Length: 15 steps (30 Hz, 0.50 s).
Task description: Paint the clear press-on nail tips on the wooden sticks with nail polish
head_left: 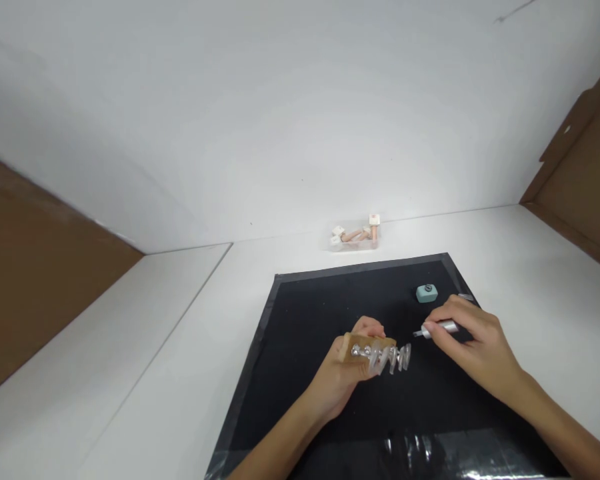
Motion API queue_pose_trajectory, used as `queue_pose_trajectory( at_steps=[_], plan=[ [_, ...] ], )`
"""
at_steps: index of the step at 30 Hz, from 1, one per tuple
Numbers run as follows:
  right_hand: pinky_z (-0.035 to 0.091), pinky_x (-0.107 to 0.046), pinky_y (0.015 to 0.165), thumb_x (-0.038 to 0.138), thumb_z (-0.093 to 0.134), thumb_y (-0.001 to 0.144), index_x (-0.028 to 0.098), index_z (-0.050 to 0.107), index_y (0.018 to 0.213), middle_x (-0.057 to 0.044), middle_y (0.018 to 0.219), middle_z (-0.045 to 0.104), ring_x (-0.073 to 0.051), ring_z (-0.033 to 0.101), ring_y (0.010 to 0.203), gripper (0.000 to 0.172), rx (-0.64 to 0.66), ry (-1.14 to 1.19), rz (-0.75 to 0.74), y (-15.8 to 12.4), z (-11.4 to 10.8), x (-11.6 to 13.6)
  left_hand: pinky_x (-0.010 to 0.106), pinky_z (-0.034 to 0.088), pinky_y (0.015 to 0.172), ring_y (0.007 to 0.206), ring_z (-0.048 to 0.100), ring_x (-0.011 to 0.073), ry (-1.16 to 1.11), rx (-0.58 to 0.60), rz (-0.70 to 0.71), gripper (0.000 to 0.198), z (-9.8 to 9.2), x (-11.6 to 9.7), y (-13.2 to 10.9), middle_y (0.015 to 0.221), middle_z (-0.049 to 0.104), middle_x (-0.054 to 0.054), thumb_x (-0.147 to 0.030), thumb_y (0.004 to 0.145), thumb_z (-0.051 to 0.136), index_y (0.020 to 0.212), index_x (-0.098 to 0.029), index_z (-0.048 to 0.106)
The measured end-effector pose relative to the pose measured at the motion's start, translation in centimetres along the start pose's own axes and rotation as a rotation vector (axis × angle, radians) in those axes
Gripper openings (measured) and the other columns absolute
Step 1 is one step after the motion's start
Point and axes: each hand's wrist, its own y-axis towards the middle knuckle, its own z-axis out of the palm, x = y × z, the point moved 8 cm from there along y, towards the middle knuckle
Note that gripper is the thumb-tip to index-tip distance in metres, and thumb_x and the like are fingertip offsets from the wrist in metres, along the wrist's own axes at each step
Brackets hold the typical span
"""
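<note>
My left hand (347, 373) is closed around a small wooden block (354, 348) that carries a row of several clear plastic pieces (391, 358) sticking out to the right, with metal screws showing near the block. My right hand (473, 340) pinches a silver pen-like screwdriver (440, 329), its tip pointing left toward the clear pieces, a short gap away. Both hands hover over a black mat (330, 400). A small teal object (427, 293) lies on the mat just beyond my right hand.
The mat lies on a white table (180, 347) against a white wall. A clear tray (355, 238) with pink and white parts sits past the mat's far edge. Brown cardboard panels stand at the left (35, 280) and right (585, 180).
</note>
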Motion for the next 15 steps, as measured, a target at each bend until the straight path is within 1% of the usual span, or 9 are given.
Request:
queue_pose_trajectory(
  at_steps=[2,6,8,10,15],
  plan=[
    [0.045,-0.025,0.046,0.016,0.056,0.082,0.020,0.059,0.067,0.000,0.057,0.059,-0.013,0.054,0.048,0.015,0.017,0.021,0.005,0.0,0.0,0.0,0.020,0.038,0.058,0.066,0.045,0.0087,0.009,-0.001,0.004,0.038,-0.1,0.0,0.0,0.084,0.046,-0.001,-0.037,0.043,0.087,0.073,-0.020,0.071],
    [0.043,-0.022,0.041,0.016,0.053,0.083,0.019,0.059,0.065,0.000,0.053,0.058,-0.012,0.053,0.045,0.018,0.178,0.116,-0.083,0.2,1.1,1.4,0.020,0.039,0.059,0.066,0.047,0.0082,-0.010,0.011,0.000,0.035,-0.1,0.0,0.0,0.086,0.045,-0.001,-0.035,0.044,0.087,0.074,-0.022,0.074],
    [0.042,-0.022,0.041,0.016,0.053,0.083,0.019,0.059,0.065,0.000,0.051,0.058,-0.012,0.052,0.045,0.020,0.201,0.097,-0.108,0.2,1.4,1.9,0.020,0.039,0.059,0.066,0.047,0.0085,-0.023,0.020,0.005,0.035,-0.1,0.0,0.0,0.085,0.045,-0.001,-0.034,0.045,0.087,0.076,-0.023,0.075],
    [0.043,-0.023,0.042,0.016,0.052,0.084,0.019,0.059,0.065,0.000,0.052,0.059,-0.012,0.053,0.046,0.021,0.169,0.053,-0.097,0.3,1.3,1.8,0.020,0.038,0.059,0.067,0.047,0.0085,-0.031,0.019,0.015,0.035,-0.1,0.0,-0.1,0.085,0.045,-0.001,-0.033,0.044,0.087,0.076,-0.024,0.075],
    [0.045,-0.024,0.047,0.016,0.055,0.083,0.019,0.059,0.066,-0.001,0.056,0.060,-0.013,0.056,0.049,0.018,0.033,-0.012,-0.005,0.2,0.3,0.4,0.020,0.038,0.059,0.067,0.047,0.0088,-0.036,-0.006,0.006,0.036,-0.2,0.0,-0.1,0.085,0.047,-0.001,-0.033,0.045,0.087,0.075,-0.021,0.073]
  ],
)
